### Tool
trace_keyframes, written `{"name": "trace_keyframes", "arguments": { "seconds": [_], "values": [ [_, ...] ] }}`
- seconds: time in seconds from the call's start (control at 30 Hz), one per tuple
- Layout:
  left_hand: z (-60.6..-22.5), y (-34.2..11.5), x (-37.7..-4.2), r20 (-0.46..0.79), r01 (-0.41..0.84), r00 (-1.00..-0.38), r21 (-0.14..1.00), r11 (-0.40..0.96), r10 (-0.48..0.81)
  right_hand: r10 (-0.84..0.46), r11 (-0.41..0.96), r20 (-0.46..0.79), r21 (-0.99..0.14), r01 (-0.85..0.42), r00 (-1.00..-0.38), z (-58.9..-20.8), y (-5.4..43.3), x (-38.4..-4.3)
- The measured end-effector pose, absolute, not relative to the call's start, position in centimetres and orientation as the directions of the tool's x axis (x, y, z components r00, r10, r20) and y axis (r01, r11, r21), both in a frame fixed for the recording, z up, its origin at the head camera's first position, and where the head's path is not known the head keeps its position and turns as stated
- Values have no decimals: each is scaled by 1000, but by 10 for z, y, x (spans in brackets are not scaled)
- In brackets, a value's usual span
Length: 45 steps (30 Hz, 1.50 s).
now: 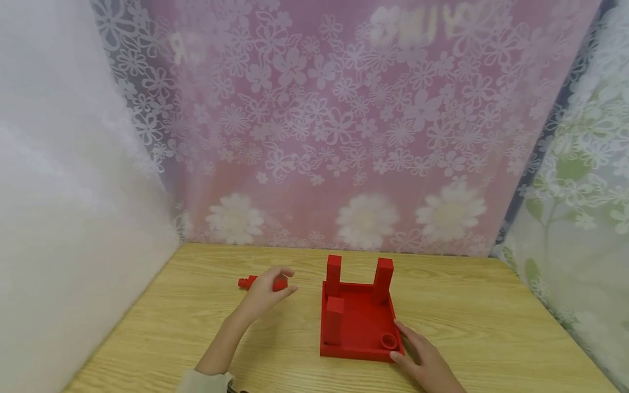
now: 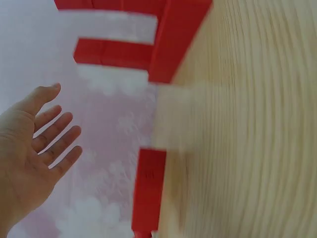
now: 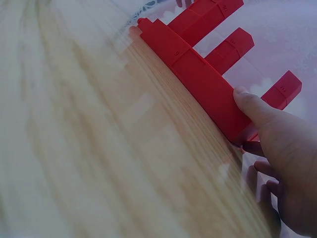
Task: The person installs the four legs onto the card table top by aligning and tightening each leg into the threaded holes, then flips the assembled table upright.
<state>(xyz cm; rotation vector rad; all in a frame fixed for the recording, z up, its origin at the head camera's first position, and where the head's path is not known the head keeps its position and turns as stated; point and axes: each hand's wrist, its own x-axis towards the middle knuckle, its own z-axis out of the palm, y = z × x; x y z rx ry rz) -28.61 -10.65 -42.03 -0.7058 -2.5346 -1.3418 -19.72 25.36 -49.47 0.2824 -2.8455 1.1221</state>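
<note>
A red square toy tabletop [image 1: 361, 316] lies upside down on the table, low rim up. Three red legs [image 1: 333, 273] stand upright at its corners; the near right corner shows a bare round socket [image 1: 389, 341]. My right hand [image 1: 426, 364] grips that corner, thumb on the near side [image 3: 247, 106] and fingers around the right side. A loose red leg [image 2: 149, 186] with a narrower knobbed end lies to the left. Above it, my left hand [image 1: 262, 295] hovers with fingers spread and relaxed; the left wrist view shows the hand apart from the leg.
A light wood-grain table [image 1: 295, 371] carries everything. Pink flowered curtain [image 1: 344, 136] closes off the back, with a white sheet [image 1: 73, 191] on the left and a flowered cloth [image 1: 575, 218] on the right.
</note>
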Motion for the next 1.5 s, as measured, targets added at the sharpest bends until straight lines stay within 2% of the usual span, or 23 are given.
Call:
{"name": "trace_keyframes", "arguments": {
  "seconds": [0.13,0.33,0.57,0.73,1.13,1.5],
  "values": [
    [-425,-122,-304,360,465,-885,671,578,295,-152,716,138,-667,-205,-979,-491,254,-196],
    [-436,-132,-322,290,464,-886,559,687,362,-146,720,140,-664,-202,-979,-493,255,-197],
    [-456,-139,-339,235,556,-831,328,764,504,-156,716,147,-664,-214,-977,-498,254,-199],
    [-465,-138,-346,244,599,-800,251,761,549,-154,713,142,-670,-209,-978,-497,253,-197],
    [-468,-137,-351,259,624,-774,154,766,578,-147,718,148,-664,-208,-978,-500,255,-200],
    [-457,-135,-345,311,654,-746,180,735,589,-140,720,146,-664,-202,-979,-500,255,-200]
  ]
}}
